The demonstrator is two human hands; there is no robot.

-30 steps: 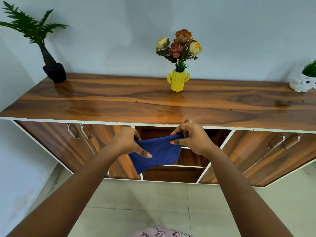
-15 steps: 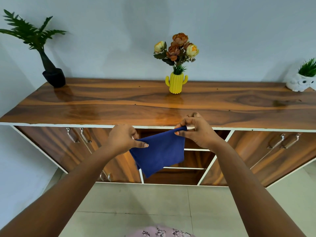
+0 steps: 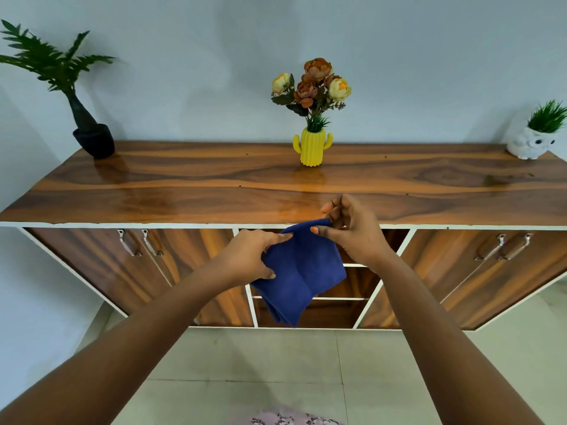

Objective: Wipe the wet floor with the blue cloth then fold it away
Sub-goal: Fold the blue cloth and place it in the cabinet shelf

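The blue cloth [image 3: 302, 271] hangs folded in the air in front of the wooden cabinet, its lower corner pointing down. My left hand [image 3: 250, 256] grips its left edge, thumb underneath and forefinger laid along the top fold. My right hand [image 3: 352, 231] pinches the top right corner between thumb and fingers, just below the cabinet's front edge. The tiled floor [image 3: 260, 363] lies below my arms; I see no wet patch on it.
A long wooden cabinet [image 3: 184, 194] spans the view, with open shelves [image 3: 346, 297] in the middle and handled doors on both sides. On top stand a yellow cactus vase of flowers [image 3: 313, 147], a black-potted plant [image 3: 92, 142] and a white owl planter [image 3: 532, 144].
Both hands rose with the cloth toward the cabinet top. My left hand moved right, closer to my right hand, and the cloth now hangs narrower and more folded.
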